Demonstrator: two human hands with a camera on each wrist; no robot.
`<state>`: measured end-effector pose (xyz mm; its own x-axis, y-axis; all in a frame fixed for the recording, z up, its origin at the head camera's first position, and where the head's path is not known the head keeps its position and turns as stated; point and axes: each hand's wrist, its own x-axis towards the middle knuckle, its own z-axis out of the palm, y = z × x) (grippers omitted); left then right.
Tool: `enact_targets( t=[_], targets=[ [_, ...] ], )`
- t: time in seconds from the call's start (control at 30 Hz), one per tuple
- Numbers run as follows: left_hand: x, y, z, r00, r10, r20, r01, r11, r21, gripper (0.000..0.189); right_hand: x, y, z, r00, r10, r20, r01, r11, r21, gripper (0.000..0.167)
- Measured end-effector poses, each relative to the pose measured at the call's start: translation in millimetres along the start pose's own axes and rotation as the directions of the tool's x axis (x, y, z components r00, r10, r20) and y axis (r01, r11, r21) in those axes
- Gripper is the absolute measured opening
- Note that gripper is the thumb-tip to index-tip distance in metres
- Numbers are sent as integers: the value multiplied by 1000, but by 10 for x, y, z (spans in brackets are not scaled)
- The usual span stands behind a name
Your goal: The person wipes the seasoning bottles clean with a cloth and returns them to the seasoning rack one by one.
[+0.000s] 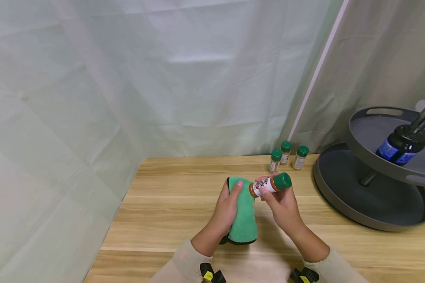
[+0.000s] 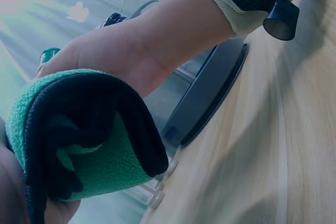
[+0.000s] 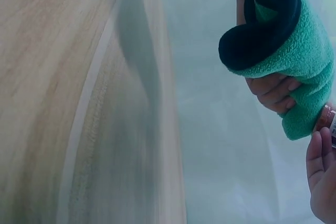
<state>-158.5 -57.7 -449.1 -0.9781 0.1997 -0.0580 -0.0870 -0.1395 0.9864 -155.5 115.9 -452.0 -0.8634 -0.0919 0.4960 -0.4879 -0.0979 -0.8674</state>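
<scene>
My left hand [image 1: 228,206] grips a folded green cloth [image 1: 243,220] with dark edging, thumb across its upper part. In the left wrist view the cloth [image 2: 105,179] curls over, its dark trim facing the camera. My right hand [image 1: 282,206] holds a spice jar [image 1: 265,186] between thumb and fingers. The jar has a green cap, a white label and reddish-brown contents. It lies tilted, cap to the right, its base against or very near the cloth. In the right wrist view, the cloth [image 3: 310,77] hides part of the left hand, and only a bit of the jar [image 3: 326,119] shows.
Three green-capped spice jars [image 1: 284,157] stand at the table's back edge. To the right is a dark two-tier round tray [image 1: 368,220], with a dark bottle with a blue label [image 1: 398,147] on its upper tier. Pale curtains [image 1: 205,78] hang behind the wooden table [image 1: 156,220].
</scene>
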Motion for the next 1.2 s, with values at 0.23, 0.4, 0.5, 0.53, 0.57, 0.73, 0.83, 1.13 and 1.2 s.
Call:
enact_targets(
  t=[0.23,0.4,0.5,0.53,0.57,0.73,0.83,1.13,1.2],
  targets=[
    [-4,10,6,1000,0,2,0,1000,-30,44,20,-42,-10,997,60,-38,-61,998,-15,37],
    [-14,25,10,1000,4,-9,-5,1000,-17,43,48,-47,-47,997,54,-46,-55,998,-32,40],
    [-14,25,7,1000,11,-14,-11,1000,-14,42,80,-50,-78,996,49,-71,-54,997,-63,41],
    [-14,22,5,1000,12,-14,-12,1000,-13,42,92,-50,-91,996,48,-81,-54,996,-74,41],
    [-12,20,4,1000,14,-15,-15,1000,-14,42,101,-51,-106,994,50,-93,-58,995,-79,40],
    [0,13,-9,999,21,-28,-21,1000,7,41,150,-58,-198,992,37,-121,-51,992,-118,38],
    [7,12,-21,999,21,-40,-20,999,28,41,186,-59,-267,989,26,-143,-48,988,-147,39],
    [25,12,-36,999,36,-30,-35,999,37,40,213,-88,-531,965,5,-262,-87,948,-305,47],
    [35,2,-39,999,34,-34,-33,999,38,40,215,-95,-598,960,8,-280,-103,940,-326,49]
  ],
)
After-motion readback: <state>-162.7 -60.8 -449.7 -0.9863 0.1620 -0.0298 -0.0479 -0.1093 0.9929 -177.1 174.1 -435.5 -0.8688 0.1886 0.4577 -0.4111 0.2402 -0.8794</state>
